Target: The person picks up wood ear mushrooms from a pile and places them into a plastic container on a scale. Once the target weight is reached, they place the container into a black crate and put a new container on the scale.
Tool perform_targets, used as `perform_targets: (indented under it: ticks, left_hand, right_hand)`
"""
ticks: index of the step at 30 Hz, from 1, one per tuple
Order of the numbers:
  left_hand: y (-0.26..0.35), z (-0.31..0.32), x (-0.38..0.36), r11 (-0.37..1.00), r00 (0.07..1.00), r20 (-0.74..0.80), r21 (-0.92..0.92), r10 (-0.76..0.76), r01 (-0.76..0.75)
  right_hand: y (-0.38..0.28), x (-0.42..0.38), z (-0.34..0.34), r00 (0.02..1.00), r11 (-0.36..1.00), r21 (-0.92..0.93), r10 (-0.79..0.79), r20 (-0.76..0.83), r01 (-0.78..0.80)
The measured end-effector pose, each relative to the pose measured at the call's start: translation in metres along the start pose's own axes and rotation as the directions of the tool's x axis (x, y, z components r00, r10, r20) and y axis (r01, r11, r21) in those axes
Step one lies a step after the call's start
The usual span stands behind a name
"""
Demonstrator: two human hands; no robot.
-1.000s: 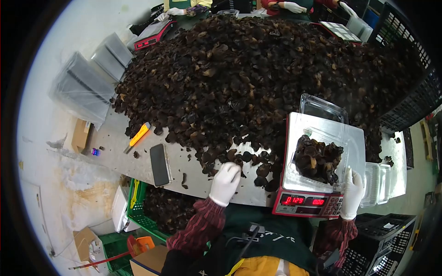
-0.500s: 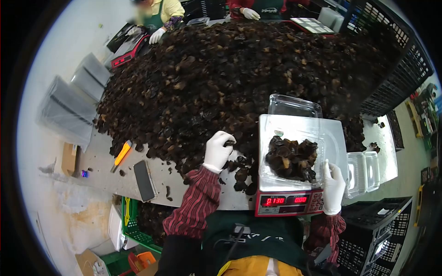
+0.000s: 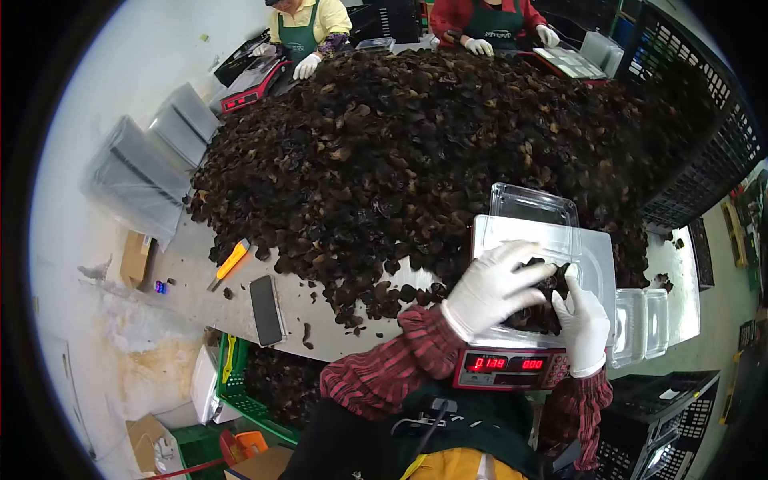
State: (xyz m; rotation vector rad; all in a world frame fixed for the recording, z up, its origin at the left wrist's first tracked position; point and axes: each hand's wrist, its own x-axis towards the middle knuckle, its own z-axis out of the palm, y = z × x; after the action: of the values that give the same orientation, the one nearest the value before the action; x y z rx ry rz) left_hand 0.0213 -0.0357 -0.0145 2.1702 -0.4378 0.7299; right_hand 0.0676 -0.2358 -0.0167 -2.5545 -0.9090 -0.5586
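Note:
Dark wood ear mushrooms [image 3: 534, 318] lie in a clear plastic tray on the digital scale [image 3: 596, 248], partly hidden by both hands. Its red display reads about 0.138. My left hand [image 3: 496, 290], in a white glove, reaches over the tray from the left with fingers spread, fingertips touching the mushrooms. On the tray's right side is my right hand [image 3: 584, 328], also gloved, its index finger and thumb apart against the mushrooms. Whether either hand grips a single piece is hard to see. A clear lid [image 3: 532, 204] sticks out behind the scale.
A large mushroom heap [image 3: 416, 152] covers the table. A phone [image 3: 266, 310] and an orange cutter [image 3: 230, 262] lie left. Clear trays [image 3: 640, 324] stand right of the scale, near a black crate [image 3: 704, 120]. Two gloved co-workers stand opposite; a green crate [image 3: 248, 408] sits below.
My left hand has moved right from the heap's edge to the tray. My right hand has shifted from the tray's edge onto the mushrooms. The display rose from 0.130. The camera view has shifted.

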Motion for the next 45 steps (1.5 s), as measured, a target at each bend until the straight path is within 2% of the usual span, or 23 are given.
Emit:
perform_targets:
  ticks: [2, 4, 5, 7, 8, 9, 11, 12, 14, 17, 21, 22, 23, 24, 26, 29, 31, 32, 34, 36, 38, 41, 45]
  left_hand:
    - [-0.031, -0.020, -0.004, 0.979, 0.980, -0.008, -0.041, -0.199, 0.198]
    - [-0.073, -0.052, -0.006, 0.926, 0.976, -0.163, 0.323, -0.146, 0.193]
    - [-0.105, -0.064, -0.011, 0.880, 0.961, -0.245, 0.421, -0.124, 0.221]
    - [-0.148, -0.095, -0.011, 0.807, 0.892, -0.353, 0.415, -0.283, 0.420]
    - [-0.174, -0.098, -0.019, 0.697, 0.874, -0.426, 0.552, -0.234, 0.456]
    - [-0.188, -0.103, -0.021, 0.624, 0.859, -0.391, 0.593, -0.329, 0.509]
    - [-0.227, -0.106, -0.036, 0.694, 0.875, -0.301, 0.533, -0.380, 0.485]
    - [-0.226, -0.107, -0.036, 0.703, 0.874, -0.229, 0.524, -0.428, 0.481]
    - [-0.222, -0.104, -0.035, 0.779, 0.851, -0.338, 0.363, -0.401, 0.512]
    - [-0.144, -0.095, -0.010, 0.896, 0.885, -0.343, 0.199, -0.315, 0.396]
    - [-0.026, -0.050, 0.007, 0.977, 0.978, -0.132, -0.161, -0.163, 0.141]
    - [-0.015, -0.032, 0.002, 0.999, 0.997, -0.080, -0.034, -0.020, 0.017]
    - [-0.010, -0.016, 0.001, 1.000, 0.996, 0.084, 0.005, 0.029, -0.029]
    - [-0.005, 0.001, -0.010, 0.980, 0.981, 0.191, 0.189, 0.027, -0.064]
    - [0.002, 0.006, -0.013, 0.982, 0.981, 0.189, 0.172, 0.044, -0.077]
    - [0.004, -0.014, -0.014, 0.989, 0.995, 0.027, -0.111, -0.100, 0.102]
    - [-0.021, -0.022, -0.030, 0.974, 0.962, -0.154, -0.021, -0.227, 0.226]
    - [-0.040, -0.031, -0.036, 0.948, 0.959, -0.180, 0.192, -0.221, 0.255]
    - [-0.081, -0.043, -0.061, 0.822, 0.911, -0.111, 0.398, -0.398, 0.407]
    - [-0.102, -0.044, -0.083, 0.726, 0.895, -0.012, 0.580, -0.446, 0.370]
    - [-0.131, -0.041, -0.106, 0.756, 0.912, 0.024, 0.568, -0.410, 0.325]
    - [-0.146, -0.048, -0.112, 0.835, 0.924, -0.125, 0.398, -0.362, 0.380]
    - [-0.147, -0.063, -0.110, 0.812, 0.838, -0.238, 0.223, -0.492, 0.540]
  right_hand:
    - [-0.002, -0.001, -0.006, 0.990, 0.988, 0.074, 0.139, -0.005, -0.138]
    - [0.002, -0.010, -0.004, 0.970, 0.958, 0.154, 0.240, 0.028, -0.241]
    - [0.001, -0.013, -0.005, 0.943, 0.898, 0.300, 0.333, 0.016, -0.322]
    - [-0.006, -0.013, -0.011, 0.861, 0.709, 0.538, 0.504, 0.067, -0.456]
    - [-0.005, -0.014, -0.009, 0.857, 0.709, 0.534, 0.511, 0.062, -0.461]
    - [-0.003, -0.017, -0.006, 0.872, 0.749, 0.500, 0.490, 0.025, -0.435]
    - [0.003, -0.022, -0.002, 0.891, 0.808, 0.433, 0.453, -0.022, -0.400]
    - [0.006, -0.025, -0.002, 0.898, 0.827, 0.402, 0.439, -0.026, -0.393]
    - [0.014, -0.028, -0.003, 0.911, 0.867, 0.334, 0.410, -0.056, -0.369]
    - [0.025, -0.035, 0.003, 0.896, 0.850, 0.337, 0.443, -0.043, -0.405]
    - [0.013, -0.028, -0.002, 0.844, 0.769, 0.394, 0.535, 0.034, -0.504]
    - [0.009, -0.026, -0.002, 0.820, 0.734, 0.406, 0.568, 0.072, -0.544]
    - [0.013, -0.029, 0.001, 0.844, 0.774, 0.369, 0.534, 0.055, -0.514]
    - [0.013, -0.031, 0.002, 0.848, 0.774, 0.377, 0.526, 0.062, -0.508]
    - [0.015, -0.034, 0.001, 0.854, 0.788, 0.364, 0.519, 0.042, -0.497]
    - [0.020, -0.037, 0.000, 0.835, 0.765, 0.376, 0.548, 0.047, -0.523]
    - [0.023, -0.037, 0.001, 0.813, 0.733, 0.398, 0.579, 0.061, -0.552]
    - [0.024, -0.038, 0.001, 0.814, 0.735, 0.397, 0.579, 0.053, -0.549]
    - [0.023, -0.037, 0.000, 0.808, 0.733, 0.393, 0.588, 0.041, -0.554]
    - [0.019, -0.035, -0.005, 0.801, 0.702, 0.445, 0.595, 0.062, -0.556]
    - [0.023, -0.040, 0.001, 0.824, 0.728, 0.454, 0.567, 0.024, -0.514]
    - [0.025, -0.046, 0.006, 0.829, 0.748, 0.441, 0.559, -0.016, -0.496]
    - [0.019, -0.042, -0.005, 0.807, 0.709, 0.450, 0.589, 0.048, -0.544]
